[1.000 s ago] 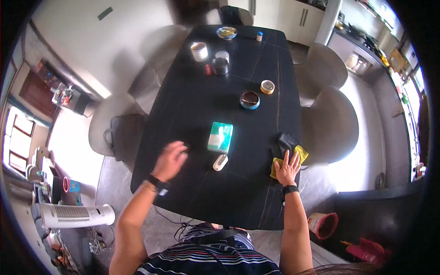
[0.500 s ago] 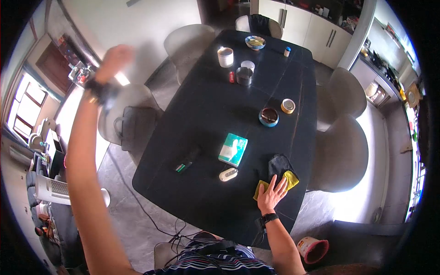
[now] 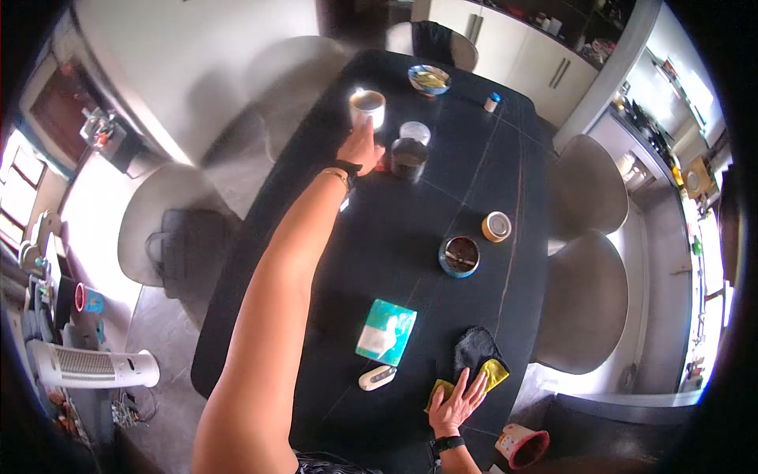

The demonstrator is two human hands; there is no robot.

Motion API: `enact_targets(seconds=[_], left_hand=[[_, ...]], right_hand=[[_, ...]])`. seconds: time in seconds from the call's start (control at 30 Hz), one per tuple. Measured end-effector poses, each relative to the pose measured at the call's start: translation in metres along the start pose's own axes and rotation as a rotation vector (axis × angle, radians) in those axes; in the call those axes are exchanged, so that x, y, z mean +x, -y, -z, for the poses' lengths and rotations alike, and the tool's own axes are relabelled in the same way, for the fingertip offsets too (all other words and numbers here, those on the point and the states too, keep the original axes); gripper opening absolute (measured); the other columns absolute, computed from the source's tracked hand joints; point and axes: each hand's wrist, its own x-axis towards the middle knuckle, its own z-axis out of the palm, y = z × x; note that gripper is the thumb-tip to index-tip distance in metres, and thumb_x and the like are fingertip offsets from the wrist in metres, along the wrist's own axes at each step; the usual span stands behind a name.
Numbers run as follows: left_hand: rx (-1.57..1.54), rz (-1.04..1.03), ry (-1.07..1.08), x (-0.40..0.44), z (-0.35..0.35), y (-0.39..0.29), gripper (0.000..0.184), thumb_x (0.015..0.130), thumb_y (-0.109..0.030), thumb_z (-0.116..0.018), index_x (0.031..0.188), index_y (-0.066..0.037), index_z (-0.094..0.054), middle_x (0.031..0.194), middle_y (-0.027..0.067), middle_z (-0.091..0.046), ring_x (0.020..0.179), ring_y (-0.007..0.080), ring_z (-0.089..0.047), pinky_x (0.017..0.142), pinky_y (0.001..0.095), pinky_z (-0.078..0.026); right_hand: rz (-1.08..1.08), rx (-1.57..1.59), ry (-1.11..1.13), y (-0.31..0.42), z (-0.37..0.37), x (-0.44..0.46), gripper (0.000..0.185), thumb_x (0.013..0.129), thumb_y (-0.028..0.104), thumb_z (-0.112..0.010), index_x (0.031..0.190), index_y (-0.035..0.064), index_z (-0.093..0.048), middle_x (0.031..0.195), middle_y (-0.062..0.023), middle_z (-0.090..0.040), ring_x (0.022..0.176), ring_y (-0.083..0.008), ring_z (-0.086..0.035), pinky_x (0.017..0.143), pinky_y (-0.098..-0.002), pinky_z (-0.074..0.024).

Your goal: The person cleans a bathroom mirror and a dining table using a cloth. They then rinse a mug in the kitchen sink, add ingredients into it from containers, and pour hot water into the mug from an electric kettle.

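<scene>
My left arm stretches far across the dark table, and my left hand (image 3: 361, 148) is at the near side of a white mug (image 3: 368, 109). A finger overlaps the mug's lower wall and the thumb stands apart; whether they touch is unclear. Beside that hand a red object (image 3: 384, 163) is partly hidden. To the right stand a metal cup (image 3: 409, 159) and a clear round lid or dish (image 3: 414, 134). My right hand (image 3: 455, 404) lies flat, fingers spread, on a yellow and dark grey cloth (image 3: 478, 351) near the table's right edge.
Nearer me lie a teal-and-white packet (image 3: 387, 332) and a white oval device (image 3: 377, 378). An ashtray (image 3: 459, 257) and a round tin (image 3: 497, 227) stand right of centre. A patterned bowl (image 3: 429, 80) and a small blue-capped bottle (image 3: 492, 102) are at the far end. Chairs surround the table (image 3: 371, 229).
My left hand has swung from beyond the table's left side over to the mug. The right hand remains on the cloth. The view has shifted, and my left arm now covers the table's left part.
</scene>
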Motion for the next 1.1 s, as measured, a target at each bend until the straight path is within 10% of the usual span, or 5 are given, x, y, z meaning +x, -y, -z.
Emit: enact_targets(seconds=[0.3, 0.37, 0.47, 0.8, 1.1], left_hand=[[0.144, -0.064, -0.056, 0.094, -0.056, 0.037, 0.082, 0.084, -0.016, -0.062, 0.143, 0.006, -0.009, 0.148, 0.0287, -0.017, 0.138, 0.037, -0.022, 0.112, 0.0407, -0.025], [0.055, 0.075, -0.159, 0.104, -0.053, 0.044, 0.045, 0.084, -0.015, -0.057, 0.125, 0.0, -0.046, 0.132, 0.0267, -0.042, 0.115, 0.0407, -0.051, 0.092, 0.0454, -0.047], [0.245, 0.077, -0.329, 0.113, -0.06, 0.064, 0.021, 0.08, -0.014, -0.059, 0.096, -0.002, -0.064, 0.106, 0.0248, -0.059, 0.096, 0.0384, -0.061, 0.079, 0.0461, -0.052], [-0.104, 0.025, -0.144, 0.024, -0.045, 0.061, 0.022, 0.091, -0.021, -0.042, 0.097, -0.003, -0.054, 0.099, 0.0245, -0.06, 0.097, 0.0379, -0.059, 0.079, 0.0464, -0.046], [0.316, -0.425, -0.054, -0.119, 0.066, 0.025, 0.008, 0.089, -0.01, -0.047, 0.086, -0.005, -0.052, 0.094, 0.0137, -0.053, 0.086, 0.0331, -0.058, 0.069, 0.0438, -0.048]], right_hand=[[-0.067, -0.015, 0.082, 0.003, 0.003, 0.002, 0.07, 0.078, 0.033, -0.053, 0.139, 0.0043, -0.034, 0.148, -0.0281, -0.018, 0.138, -0.0449, -0.015, 0.111, -0.0558, -0.0106], [-0.058, 0.018, 0.071, 0.003, 0.002, 0.004, 0.07, 0.078, 0.033, -0.053, 0.139, 0.0046, -0.034, 0.148, -0.0279, -0.018, 0.138, -0.045, -0.015, 0.111, -0.0559, -0.0106], [-0.032, 0.003, 0.045, 0.002, 0.0, 0.002, 0.07, 0.078, 0.033, -0.053, 0.139, 0.0045, -0.034, 0.148, -0.0278, -0.018, 0.138, -0.045, -0.015, 0.111, -0.0558, -0.0108], [-0.042, 0.019, 0.037, 0.0, 0.001, 0.003, 0.07, 0.077, 0.035, -0.056, 0.137, 0.005, -0.036, 0.146, -0.0281, -0.021, 0.137, -0.0456, -0.016, 0.109, -0.0597, -0.0127], [0.003, 0.075, -0.073, -0.004, -0.002, -0.004, 0.065, 0.083, 0.031, -0.055, 0.14, 0.006, -0.036, 0.15, -0.0244, -0.018, 0.139, -0.042, -0.014, 0.11, -0.0569, -0.011]])
